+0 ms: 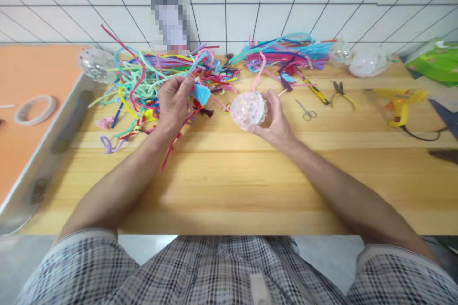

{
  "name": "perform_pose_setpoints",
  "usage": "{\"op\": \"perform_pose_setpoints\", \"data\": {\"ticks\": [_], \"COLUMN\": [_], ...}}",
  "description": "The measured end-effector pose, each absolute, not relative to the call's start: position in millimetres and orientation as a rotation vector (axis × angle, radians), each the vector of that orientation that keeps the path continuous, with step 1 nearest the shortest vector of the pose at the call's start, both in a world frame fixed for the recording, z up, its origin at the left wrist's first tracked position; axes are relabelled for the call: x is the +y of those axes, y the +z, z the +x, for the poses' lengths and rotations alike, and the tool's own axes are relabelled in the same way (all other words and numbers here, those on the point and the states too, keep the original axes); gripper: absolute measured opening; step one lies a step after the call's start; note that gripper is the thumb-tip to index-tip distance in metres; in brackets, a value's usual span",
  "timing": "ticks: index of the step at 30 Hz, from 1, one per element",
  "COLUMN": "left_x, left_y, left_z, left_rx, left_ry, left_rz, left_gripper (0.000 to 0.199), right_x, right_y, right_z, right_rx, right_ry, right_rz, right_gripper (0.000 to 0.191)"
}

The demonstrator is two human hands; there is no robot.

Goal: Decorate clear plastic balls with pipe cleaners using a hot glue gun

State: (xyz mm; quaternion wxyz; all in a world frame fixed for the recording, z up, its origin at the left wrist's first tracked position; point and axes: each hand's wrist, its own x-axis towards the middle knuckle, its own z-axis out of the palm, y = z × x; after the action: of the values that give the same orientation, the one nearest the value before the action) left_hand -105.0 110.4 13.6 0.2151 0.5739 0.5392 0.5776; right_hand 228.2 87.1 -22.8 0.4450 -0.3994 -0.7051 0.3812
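Observation:
My left hand (175,100) is pinched over the pile of pipe cleaners (157,69). At its fingertips is a bright blue ribbed piece (201,94) that looks like pipe cleaner wound together, with some red beside it. My right hand (275,121) grips a clear plastic ball (247,108) from its right side, fingers wrapped round the edge. Pale pink trim runs round this ball, and small specks show inside. A pink pipe cleaner (260,71) rises just behind the ball; whether it is attached, I cannot tell.
Another pipe cleaner bundle (293,52) lies by the tiled wall. Clear balls (368,63) (96,64) stand at both sides. Rightward lie a yellow utility knife (315,90), small scissors (307,110), pliers (342,95) and a glue gun (400,107). A tape roll (36,109) is at left.

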Motion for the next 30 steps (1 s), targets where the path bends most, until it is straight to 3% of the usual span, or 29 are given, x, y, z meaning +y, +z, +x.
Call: {"op": "perform_pose_setpoints", "data": {"ticks": [5, 9, 12, 18, 24, 30], "left_x": [109.6, 95.6, 75.9, 32.8, 10.0, 6.3], "left_y": [19.6, 35.7, 51.1, 71.8, 72.4, 61.8], "left_z": [-110.9, -98.0, -81.1, -44.5, -32.9, -44.3], "left_rx": [1.470, 1.347, 1.281, 1.065, 0.984, 0.840], "left_ry": [1.633, 1.707, 1.719, 1.547, 1.406, 1.016], "left_rz": [1.560, 1.548, 1.623, 1.821, 1.970, 1.725], "left_gripper": [0.050, 0.061, 0.058, 0.041, 0.039, 0.032], "right_x": [83.1, 65.0, 40.8, 11.3, 12.3, 2.1], "right_y": [-17.2, 15.2, 47.7, 72.7, 63.2, 41.7], "right_z": [231.8, 235.1, 227.4, 194.7, 190.6, 204.4], "right_rx": [-1.841, -1.912, -2.000, -2.030, -1.818, -1.694], "right_ry": [0.835, 0.447, 0.315, 0.563, 0.798, 0.943], "right_rz": [-1.026, -0.895, -0.814, -0.823, -0.964, -0.893], "right_gripper": [0.133, 0.095, 0.066, 0.047, 0.010, 0.008]}}
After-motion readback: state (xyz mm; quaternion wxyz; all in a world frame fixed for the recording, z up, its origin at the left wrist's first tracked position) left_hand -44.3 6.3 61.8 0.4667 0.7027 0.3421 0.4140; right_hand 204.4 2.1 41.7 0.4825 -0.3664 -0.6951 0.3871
